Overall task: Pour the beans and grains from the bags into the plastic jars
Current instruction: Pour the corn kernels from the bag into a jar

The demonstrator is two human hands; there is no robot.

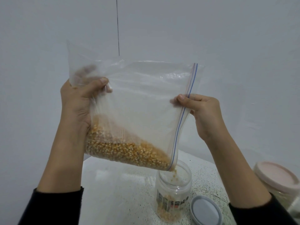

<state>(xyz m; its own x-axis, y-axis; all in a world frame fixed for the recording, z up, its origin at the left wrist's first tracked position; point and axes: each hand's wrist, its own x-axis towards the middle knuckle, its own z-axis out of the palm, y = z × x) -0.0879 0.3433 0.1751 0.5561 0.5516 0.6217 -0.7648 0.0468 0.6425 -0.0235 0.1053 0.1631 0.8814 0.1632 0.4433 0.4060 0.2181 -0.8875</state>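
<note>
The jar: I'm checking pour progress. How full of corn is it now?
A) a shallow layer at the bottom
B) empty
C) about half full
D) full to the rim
A: the jar shows corn only near its bottom while the bag is pouring.

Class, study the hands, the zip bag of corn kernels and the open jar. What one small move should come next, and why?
Probably the left hand should lift its end of the bag slightly higher. Most kernels lie heaped at the low edge, only a thin trickle drops from the corner into the open jar, and the jar looks barely filled. The right hand should keep the corner over the mouth.
</note>
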